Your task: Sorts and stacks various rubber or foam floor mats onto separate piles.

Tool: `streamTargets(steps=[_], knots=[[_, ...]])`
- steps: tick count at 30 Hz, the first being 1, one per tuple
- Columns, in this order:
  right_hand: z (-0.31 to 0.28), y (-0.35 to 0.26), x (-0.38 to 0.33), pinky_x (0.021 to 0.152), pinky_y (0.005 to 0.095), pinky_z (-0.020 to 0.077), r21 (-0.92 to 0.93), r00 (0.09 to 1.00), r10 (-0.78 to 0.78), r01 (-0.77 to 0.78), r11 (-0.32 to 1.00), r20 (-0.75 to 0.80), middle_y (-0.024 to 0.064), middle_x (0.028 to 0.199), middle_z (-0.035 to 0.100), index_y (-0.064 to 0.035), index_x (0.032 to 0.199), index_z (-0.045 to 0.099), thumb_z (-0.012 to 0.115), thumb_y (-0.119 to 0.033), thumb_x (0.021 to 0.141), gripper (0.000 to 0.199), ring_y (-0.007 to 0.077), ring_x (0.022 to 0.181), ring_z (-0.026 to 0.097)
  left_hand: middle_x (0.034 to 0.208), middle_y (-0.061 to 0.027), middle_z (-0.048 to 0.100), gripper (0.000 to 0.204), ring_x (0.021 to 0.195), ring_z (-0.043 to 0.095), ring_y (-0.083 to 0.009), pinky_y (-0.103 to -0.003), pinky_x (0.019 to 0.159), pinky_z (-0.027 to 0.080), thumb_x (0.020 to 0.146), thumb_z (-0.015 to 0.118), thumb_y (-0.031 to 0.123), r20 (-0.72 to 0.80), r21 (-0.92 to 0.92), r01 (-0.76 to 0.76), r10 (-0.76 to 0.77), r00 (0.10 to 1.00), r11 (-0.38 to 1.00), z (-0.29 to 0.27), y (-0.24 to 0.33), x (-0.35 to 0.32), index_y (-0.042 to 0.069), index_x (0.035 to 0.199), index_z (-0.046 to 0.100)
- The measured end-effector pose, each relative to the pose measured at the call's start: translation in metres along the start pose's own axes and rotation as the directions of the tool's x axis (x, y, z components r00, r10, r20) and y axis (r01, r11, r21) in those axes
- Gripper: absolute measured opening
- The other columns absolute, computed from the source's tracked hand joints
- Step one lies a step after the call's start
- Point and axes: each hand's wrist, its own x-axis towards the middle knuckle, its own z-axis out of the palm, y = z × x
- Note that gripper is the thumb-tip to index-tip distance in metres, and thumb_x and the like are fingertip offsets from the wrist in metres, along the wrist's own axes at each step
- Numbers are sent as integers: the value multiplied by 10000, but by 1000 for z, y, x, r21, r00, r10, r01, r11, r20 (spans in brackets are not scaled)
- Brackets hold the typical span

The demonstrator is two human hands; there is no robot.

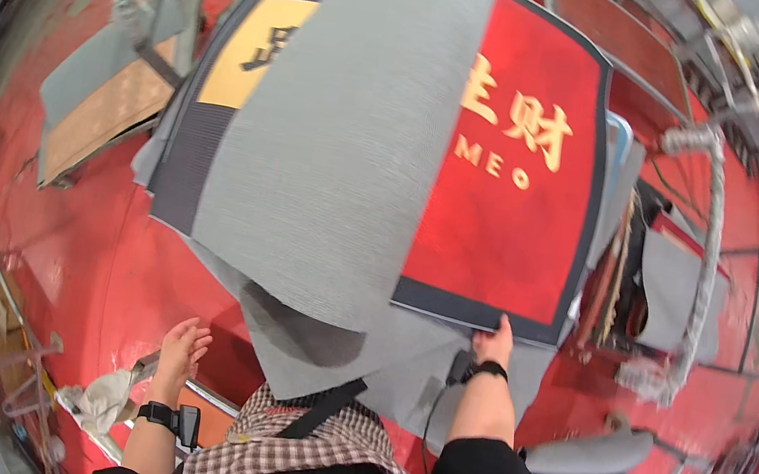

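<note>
A red doormat (499, 248) with a dark border and gold lettering lies on the right of a stack of mats. My right hand (494, 343) grips its near edge, thumb on top and the fingers hidden beneath. A grey sheet, seemingly a mat's backing (334, 148), bends up in a broad curl across the middle and covers the red mat's left part. Under it at the left shows a dark mat with a yellow panel (256, 43). Off the stack's near left side, my left hand (184, 350) hangs in the air, holding nothing, its fingers loosely bent and apart.
More grey sheets (416, 376) hang over the near side of the stack. Wrapped metal posts (700, 263) stand at the right, another (132, 0) at the far left. A rack with mats (113, 104) stands left, and folded grey mats (588, 467) lie near right. The floor (82, 256) is red.
</note>
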Motion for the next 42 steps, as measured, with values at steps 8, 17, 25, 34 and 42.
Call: streamTargets(steps=[8, 17, 25, 34, 42], knots=[[274, -19, -207, 633, 280, 435, -663, 731, -489, 663, 347, 475, 59, 900, 612, 27, 856, 584, 641, -117, 783, 172, 114, 754, 559, 999, -101, 608, 332, 867, 610, -158, -246, 728, 495, 895, 499, 162, -70, -31, 25, -27, 997, 999, -35, 20, 6, 24, 1195, 463], [360, 134, -353, 791, 403, 394, -111, 212, 362, 954, -280, 908, 146, 908, 531, -44, 892, 529, 686, -235, 683, 324, 314, 910, 514, 1028, -105, 583, 367, 911, 580, -158, -268, 684, 487, 888, 512, 222, 63, -19, 1, 1, 998, 1000, -38, 92, 103, 38, 1201, 459], [314, 151, -211, 1068, 431, 197, -729, 729, -104, 644, -231, 677, 309, 1389, 167, 64, 1372, 55, 792, -393, 566, 1184, 369, 1304, 224, 1277, -105, 403, 569, 1258, 332, -252, -393, 1030, 277, 850, 520, 462, -26, -567, 220, -284, 959, 794, -86, 70, 213, 82, 1241, 357], [303, 129, -151, 925, 358, 401, -911, 910, -208, 390, 133, 359, 191, 1167, 510, 61, 1237, 344, 853, -220, 506, 934, 278, 1090, 500, 1228, -76, 482, 623, 1143, 437, -240, -388, 976, 333, 813, 594, 436, 19, -693, 56, -60, 998, 719, -75, 104, 237, 47, 1264, 409], [352, 104, -217, 759, 321, 475, -774, 811, -191, 585, 240, 554, 129, 917, 627, 48, 1031, 530, 737, -106, 647, 463, 204, 820, 605, 1249, -117, 484, 465, 1116, 481, -244, -381, 961, 377, 906, 511, 289, 67, -361, -216, 256, 964, 907, -69, 187, 185, -17, 1245, 425]])
